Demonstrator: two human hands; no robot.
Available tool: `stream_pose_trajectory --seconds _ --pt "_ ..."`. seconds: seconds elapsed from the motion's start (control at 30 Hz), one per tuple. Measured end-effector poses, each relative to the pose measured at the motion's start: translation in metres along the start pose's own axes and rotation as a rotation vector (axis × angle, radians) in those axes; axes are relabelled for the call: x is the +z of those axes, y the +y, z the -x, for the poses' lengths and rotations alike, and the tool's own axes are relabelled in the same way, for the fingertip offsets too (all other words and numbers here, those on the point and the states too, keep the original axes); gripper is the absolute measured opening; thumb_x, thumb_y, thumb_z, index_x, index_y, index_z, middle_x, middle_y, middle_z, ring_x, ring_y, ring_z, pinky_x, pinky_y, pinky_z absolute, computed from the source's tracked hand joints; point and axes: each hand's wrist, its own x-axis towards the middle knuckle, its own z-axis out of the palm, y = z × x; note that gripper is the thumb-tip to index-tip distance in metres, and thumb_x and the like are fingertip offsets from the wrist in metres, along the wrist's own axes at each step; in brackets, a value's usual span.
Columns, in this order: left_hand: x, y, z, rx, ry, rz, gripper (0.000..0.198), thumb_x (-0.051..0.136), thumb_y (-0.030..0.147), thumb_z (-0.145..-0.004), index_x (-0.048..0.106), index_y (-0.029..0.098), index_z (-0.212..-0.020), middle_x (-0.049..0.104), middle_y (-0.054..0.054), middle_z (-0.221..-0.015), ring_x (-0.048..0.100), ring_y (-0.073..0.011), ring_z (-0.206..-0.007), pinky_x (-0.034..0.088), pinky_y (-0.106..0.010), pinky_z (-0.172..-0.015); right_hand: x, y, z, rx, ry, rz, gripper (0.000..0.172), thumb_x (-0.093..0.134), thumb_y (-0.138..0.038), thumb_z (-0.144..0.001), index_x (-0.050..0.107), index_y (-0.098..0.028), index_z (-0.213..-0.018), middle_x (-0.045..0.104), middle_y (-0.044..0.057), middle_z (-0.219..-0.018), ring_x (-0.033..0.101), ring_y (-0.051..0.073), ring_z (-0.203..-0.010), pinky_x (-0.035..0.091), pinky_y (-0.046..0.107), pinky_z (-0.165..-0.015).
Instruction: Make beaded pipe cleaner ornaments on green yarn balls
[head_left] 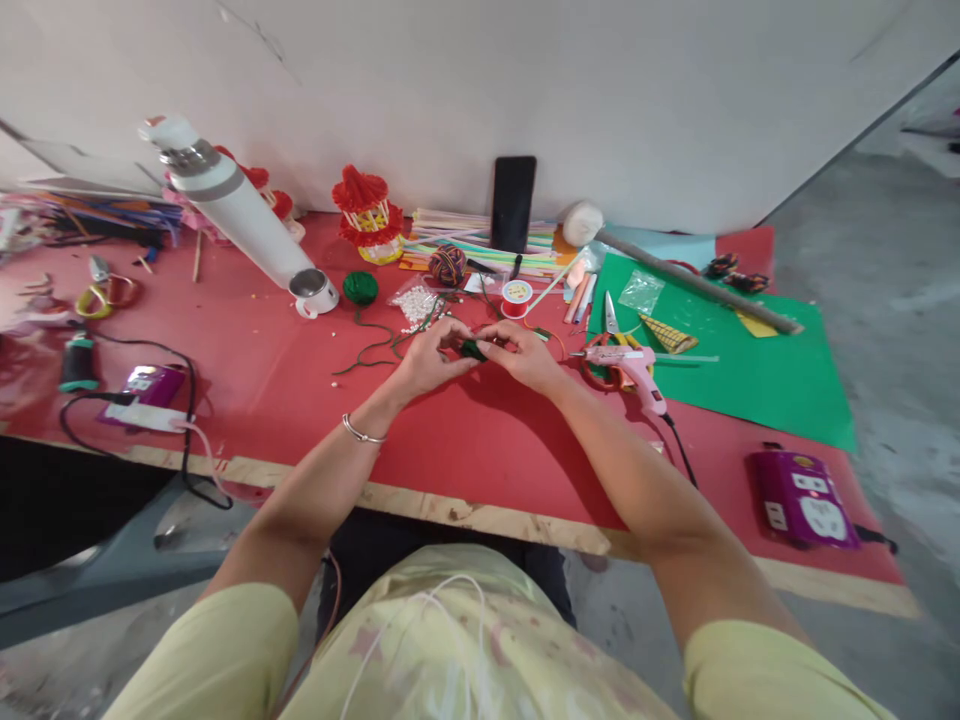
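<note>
Both my hands meet over the red table [247, 360]. My left hand [431, 357] and my right hand [525, 355] pinch a small dark green piece [473, 349] between their fingertips. A strand of green yarn [375, 345] trails from it toward a green yarn ball [361, 288] farther back. A silver bangle sits on my left wrist. A bag of white beads [415, 303] and an orange thread spool [516, 298] lie just beyond my fingers.
A pink glue gun [634, 370] and orange-handled scissors [609, 345] lie right of my hand, on the edge of a green sheet [757, 375]. A white bottle [225, 205], metal cup [311, 292], red paper lantern [367, 215], black phone [513, 203], straws and purple power strips [804, 497] surround the work spot.
</note>
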Motion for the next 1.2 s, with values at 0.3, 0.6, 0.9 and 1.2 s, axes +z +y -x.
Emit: stream_pose_trajectory --seconds 0.3,0.6,0.9,1.2 --pt "0.005 0.003 0.000 -0.187 -0.020 0.259 0.043 0.080 0.043 -0.081 0.062 0.019 -0.112 0.072 -0.004 -0.099 0.065 -0.0090 -0.063 0.051 -0.020 -0.053 0.001 0.001 -0.002 0.049 0.040 -0.046 0.029 0.061 -0.049 -0.092 0.067 -0.021 -0.087 0.072 0.003 -0.085 0.062 0.017 -0.079 0.049 0.031 -0.077" --pt "0.001 0.018 0.003 -0.386 -0.105 0.408 0.040 0.071 0.046 -0.087 0.066 0.016 -0.114 0.075 -0.009 -0.097 0.076 -0.0195 -0.071 0.051 -0.021 -0.040 0.004 0.008 0.001 -0.004 0.067 0.101 0.028 0.058 -0.046 -0.096 0.069 -0.020 -0.091 0.075 0.004 -0.088 0.064 0.018 -0.079 0.046 0.029 -0.073" --pt "0.003 0.007 0.002 -0.429 -0.036 0.221 0.024 0.073 0.040 -0.085 0.067 0.019 -0.093 0.070 -0.001 -0.074 0.057 -0.0083 -0.040 0.046 -0.020 -0.034 0.004 0.007 0.002 -0.079 0.017 0.248 0.023 0.057 -0.039 -0.098 0.071 -0.021 -0.095 0.075 0.006 -0.093 0.066 0.019 -0.084 0.046 0.031 -0.078" --pt "0.004 0.013 0.005 -0.366 -0.097 0.134 0.023 0.071 0.032 -0.084 0.069 0.019 -0.102 0.066 0.002 -0.068 0.060 -0.0098 -0.048 0.049 -0.018 -0.038 0.003 0.006 0.003 -0.059 0.001 0.264 0.018 0.059 -0.033 -0.095 0.072 -0.021 -0.093 0.075 0.004 -0.090 0.065 0.018 -0.080 0.044 0.030 -0.073"
